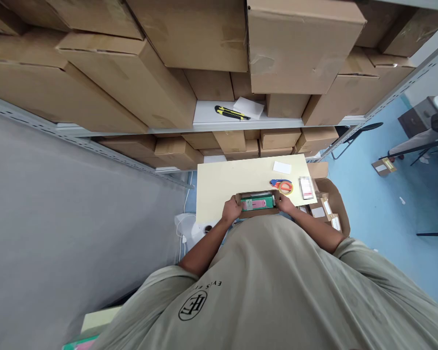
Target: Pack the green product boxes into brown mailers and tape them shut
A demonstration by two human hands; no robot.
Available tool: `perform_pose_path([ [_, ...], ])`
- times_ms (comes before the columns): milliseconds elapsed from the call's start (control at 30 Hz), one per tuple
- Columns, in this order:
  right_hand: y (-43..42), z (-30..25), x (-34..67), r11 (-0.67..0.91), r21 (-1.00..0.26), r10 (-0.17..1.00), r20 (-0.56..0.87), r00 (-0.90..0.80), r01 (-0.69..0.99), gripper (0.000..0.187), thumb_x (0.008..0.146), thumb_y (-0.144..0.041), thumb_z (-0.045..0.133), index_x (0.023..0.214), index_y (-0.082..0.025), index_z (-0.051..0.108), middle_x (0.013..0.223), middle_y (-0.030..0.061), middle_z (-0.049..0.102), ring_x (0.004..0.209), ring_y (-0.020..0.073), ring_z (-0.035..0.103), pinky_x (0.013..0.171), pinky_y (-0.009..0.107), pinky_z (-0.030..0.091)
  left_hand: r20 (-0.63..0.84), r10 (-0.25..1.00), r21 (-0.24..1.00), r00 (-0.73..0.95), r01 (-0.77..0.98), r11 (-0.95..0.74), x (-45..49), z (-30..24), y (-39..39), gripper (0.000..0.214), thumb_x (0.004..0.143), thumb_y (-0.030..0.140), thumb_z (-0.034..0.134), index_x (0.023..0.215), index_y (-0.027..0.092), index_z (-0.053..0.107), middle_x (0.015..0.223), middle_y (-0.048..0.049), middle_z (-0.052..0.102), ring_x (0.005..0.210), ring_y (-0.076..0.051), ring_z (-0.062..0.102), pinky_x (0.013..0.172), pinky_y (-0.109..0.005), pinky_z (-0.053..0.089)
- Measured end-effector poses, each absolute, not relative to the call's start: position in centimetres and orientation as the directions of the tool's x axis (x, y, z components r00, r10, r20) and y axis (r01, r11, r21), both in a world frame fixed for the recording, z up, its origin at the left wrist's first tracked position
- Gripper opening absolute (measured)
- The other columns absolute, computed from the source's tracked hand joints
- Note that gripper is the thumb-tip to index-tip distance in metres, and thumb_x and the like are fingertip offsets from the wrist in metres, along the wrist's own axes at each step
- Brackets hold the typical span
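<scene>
A small open cardboard box [260, 213] sits at the near edge of the cream table, close to my body. Inside it lies a green and pink package [258, 202]. My left hand [232, 209] is closed on the box's left end, and my right hand [284, 203] grips its right end. Just beyond my right hand lie a roll of tape [285, 187] and a blue and red tool [278, 183], partly overlapping. The fingertips of both hands are small in view and partly hidden by the box's edges.
The cream table [219, 182] also bears a white card [282, 167] and a blurred label stack [306, 187]. Shelves of cardboard boxes [306, 46] rise beyond it, with yellow-black cutters [230, 113] on one. At right stands a large carton [341, 209] holding small parcels.
</scene>
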State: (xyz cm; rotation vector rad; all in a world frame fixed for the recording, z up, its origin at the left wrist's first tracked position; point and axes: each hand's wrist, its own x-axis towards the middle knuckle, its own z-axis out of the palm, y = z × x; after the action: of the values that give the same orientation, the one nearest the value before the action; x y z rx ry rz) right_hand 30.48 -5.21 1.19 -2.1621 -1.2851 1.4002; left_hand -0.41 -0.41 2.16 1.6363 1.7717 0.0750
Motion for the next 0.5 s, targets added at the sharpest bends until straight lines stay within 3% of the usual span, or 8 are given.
perform_pose_path([
  [167, -5.3, 1.2, 34.5, -0.404, -0.694, 0.904, -0.402, 0.145, 0.595, 0.05, 0.113, -0.057, 0.042, 0.137, -0.022, 0.068, 0.136, 0.0112, 0.08, 0.124, 0.028, 0.074, 0.111, 0.044, 0.059, -0.486, 0.873, 0.542, 0.036, 0.796, 0.269, -0.9, 2.4, -0.6, 0.03, 0.101, 0.033, 0.069, 0.128, 0.021, 0.074, 0.124, -0.0138, 0.085, 0.12, -0.032, 0.079, 0.098, -0.036, 0.06],
  [267, -5.2, 1.0, 39.9, -0.361, -0.578, 0.932, -0.239, 0.271, 0.732, 0.049, 0.109, -0.046, 0.046, 0.143, -0.017, 0.065, 0.153, 0.0199, 0.07, 0.143, 0.0334, 0.064, 0.125, 0.048, 0.049, -0.514, 0.857, 0.606, 0.022, 0.717, 0.345, -2.1, 2.1, -1.3, 0.043, 0.098, 0.038, 0.077, 0.137, 0.022, 0.074, 0.127, -0.0124, 0.085, 0.118, -0.029, 0.081, 0.099, -0.033, 0.061],
  [367, -5.1, 0.1, 45.1, -0.402, -0.365, 0.908, -0.275, 0.315, 0.84, 0.047, 0.103, -0.033, 0.052, 0.143, -0.013, 0.064, 0.158, 0.0246, 0.065, 0.154, 0.0378, 0.052, 0.132, 0.053, 0.038, -0.551, 0.834, 0.62, 0.007, 0.672, 0.404, -3.0, 1.6, -2.8, 0.044, 0.095, 0.04, 0.08, 0.135, 0.021, 0.075, 0.119, -0.0104, 0.086, 0.106, -0.027, 0.083, 0.092, -0.032, 0.063],
  [500, -4.9, -1.8, 48.7, -0.375, -0.201, 0.862, -0.435, 0.26, 0.905, 0.047, 0.1, -0.033, 0.059, 0.144, -0.016, 0.061, 0.173, 0.0207, 0.052, 0.172, 0.0394, 0.027, 0.14, 0.06, 0.019, -0.56, 0.828, 0.597, -0.016, 0.685, 0.417, -2.9, 0.9, -4.1, 0.019, 0.097, 0.039, 0.073, 0.102, 0.021, 0.078, 0.094, -0.0053, 0.083, 0.091, -0.024, 0.082, 0.08, -0.029, 0.062],
])
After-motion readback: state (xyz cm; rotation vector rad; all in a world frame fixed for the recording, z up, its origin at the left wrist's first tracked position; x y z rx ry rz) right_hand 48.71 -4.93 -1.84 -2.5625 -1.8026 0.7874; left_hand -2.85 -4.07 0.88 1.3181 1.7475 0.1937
